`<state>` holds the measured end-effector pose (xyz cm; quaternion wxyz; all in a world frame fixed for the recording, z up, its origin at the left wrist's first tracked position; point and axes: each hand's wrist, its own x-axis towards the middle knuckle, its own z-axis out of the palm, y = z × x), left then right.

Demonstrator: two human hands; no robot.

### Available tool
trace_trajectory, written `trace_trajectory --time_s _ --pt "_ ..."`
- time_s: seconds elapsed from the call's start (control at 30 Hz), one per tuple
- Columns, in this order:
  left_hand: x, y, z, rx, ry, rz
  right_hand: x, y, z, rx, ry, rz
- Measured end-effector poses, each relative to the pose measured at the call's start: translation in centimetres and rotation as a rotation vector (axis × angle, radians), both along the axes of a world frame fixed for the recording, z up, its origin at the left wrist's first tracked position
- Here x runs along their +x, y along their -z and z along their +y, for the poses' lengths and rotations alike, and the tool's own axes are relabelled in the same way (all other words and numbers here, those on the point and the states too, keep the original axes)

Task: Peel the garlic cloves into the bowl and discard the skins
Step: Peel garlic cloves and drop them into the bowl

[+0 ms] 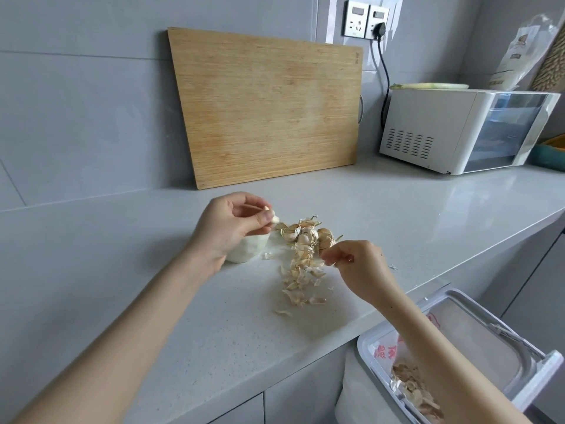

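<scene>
Now, head view: left hand (232,223) pinches a pale peeled garlic clove (275,218) just above the small white ceramic bowl (247,250). Right hand (357,264) is nipped together beside the loose papery tan skins (302,280); holding a scrap? Cannot tell. Risk: that smooth, bare clove slips past the rim onto the grey counter (214,332).

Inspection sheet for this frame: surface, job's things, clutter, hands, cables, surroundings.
Surface: grey speckled countertop, strewn with papery garlic skins.
Job's things: small white bowl under the left hand; heap of unpeeled garlic cloves beside it; white plastic bin below the counter edge, skins inside.
Clutter: nothing seen beyond the skins.
Hands: left hand pinches a pale garlic clove above the bowl; right hand has fingertips together at the heap, hold unclear.
Cables: black cable drops from wall socket beside white countertop oven.
Surroundings: bamboo cutting board leaning on grey tiled wall.
</scene>
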<state>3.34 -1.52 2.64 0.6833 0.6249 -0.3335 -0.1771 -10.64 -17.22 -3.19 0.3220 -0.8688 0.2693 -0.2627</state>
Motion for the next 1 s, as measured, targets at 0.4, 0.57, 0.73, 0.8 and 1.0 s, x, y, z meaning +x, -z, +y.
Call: trace_trajectory --time_s 0.4,0.57,0.73,0.8,1.0 --pt "4.5 1.6 0.1 0.464 -0.295 -0.431 -0.2 -0.5 -0.6 0.133 -0.115 -0.041" --pt "4.5 1.3 -0.4 0.619 -0.265 -0.561 -0.5 -0.7 -1.3 0.112 -0.039 -0.059" --pt "4.2 0.8 -0.5 0.576 -0.275 -0.583 -1.0 -0.4 -2.2 0.112 0.059 -0.046" --pt "3.7 0.7 -0.6 0.506 -0.327 -0.599 -1.4 -0.3 -2.5 0.126 0.098 -0.055" --pt "1.0 1.0 -0.7 0.261 -0.368 -0.664 -1.6 0.4 -2.2 0.07 0.113 -0.033"
